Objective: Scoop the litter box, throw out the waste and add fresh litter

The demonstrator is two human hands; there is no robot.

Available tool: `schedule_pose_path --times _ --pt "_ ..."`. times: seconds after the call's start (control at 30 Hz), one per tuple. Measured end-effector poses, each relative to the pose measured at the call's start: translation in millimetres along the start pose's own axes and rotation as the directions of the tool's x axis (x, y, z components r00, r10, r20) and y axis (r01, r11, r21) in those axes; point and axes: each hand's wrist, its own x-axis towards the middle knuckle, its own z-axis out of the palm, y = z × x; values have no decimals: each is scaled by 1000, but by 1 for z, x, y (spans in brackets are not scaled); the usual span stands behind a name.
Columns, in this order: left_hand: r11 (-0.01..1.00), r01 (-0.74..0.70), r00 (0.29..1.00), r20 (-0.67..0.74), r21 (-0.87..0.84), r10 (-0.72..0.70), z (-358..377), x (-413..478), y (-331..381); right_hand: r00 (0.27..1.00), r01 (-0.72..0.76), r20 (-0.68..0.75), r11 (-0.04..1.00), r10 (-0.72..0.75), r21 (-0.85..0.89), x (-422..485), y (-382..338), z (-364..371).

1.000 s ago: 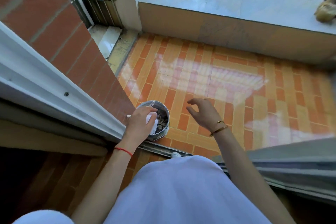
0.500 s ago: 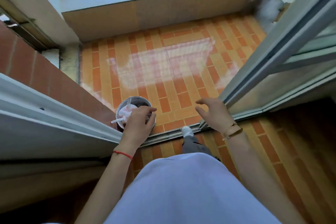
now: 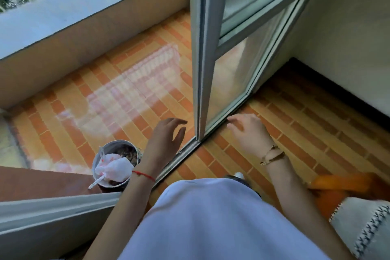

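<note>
Most of the view is being taken up by an orange-and-yellow brick-patterned tiled floor (image 3: 130, 99), which is being split by a metal threshold track (image 3: 179, 158) into a balcony part and an indoor part. A grey aluminium sliding door with glass panes (image 3: 202, 48) is being seen standing on that track. The balcony is being closed off at the far side by a low beige wall with a pale stone ledge (image 3: 63, 17). A white garment (image 3: 211, 221) is being worn by the person. At the lower right, a grey cushion with dark stitching (image 3: 363, 224) is being carried by an orange seat (image 3: 341, 183).

A small round metal pail (image 3: 109, 150) is being kept on the balcony floor, just beside the track and next to the left forearm. Dark clumped waste is being held in it, with a crumpled white bag (image 3: 115, 168) and a white stick (image 3: 97, 181) lying on top.

The left hand (image 3: 166, 139) is being held over the balcony floor, fingers spread and gripping nothing. The right hand (image 3: 249, 133) is being held indoors, loosely bent and empty, with its fingertips at the door's bottom rail; contact cannot be told. A red thread (image 3: 143, 174) is being worn on the left wrist and gold bracelets (image 3: 272, 155) on the right.
</note>
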Motion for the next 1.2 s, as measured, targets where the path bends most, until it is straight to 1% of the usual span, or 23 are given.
schedule_pose_path --times 0.13,0.27,0.5,0.63,0.73,0.9,1.03,1.2 --pt "993 -117 992 55 -2 117 31 32 48 994 -81 -64 996 83 39 -15 49 -32" --pt "979 -201 976 85 -28 203 69 64 107 979 -148 -131 987 155 57 -32 105 -72" --pt "941 -333 929 150 -62 339 148 118 213 930 -269 -249 962 272 48 -62 210 -148" --pt "912 -397 896 172 -100 409 183 140 271 895 -339 -292 940 338 46 -77 259 -181" --pt "886 -449 861 209 -121 464 205 160 306 865 -386 -327 921 381 52 -85 291 -198" --pt "846 -520 801 276 -119 531 236 196 352 799 -471 -366 875 478 114 -91 336 -219" --pt "800 -586 738 322 -130 593 265 234 382 748 -531 -373 832 548 158 -87 368 -234" --pt "731 -664 646 374 -156 666 307 297 429 684 -579 -414 792 601 193 -64 413 -263"
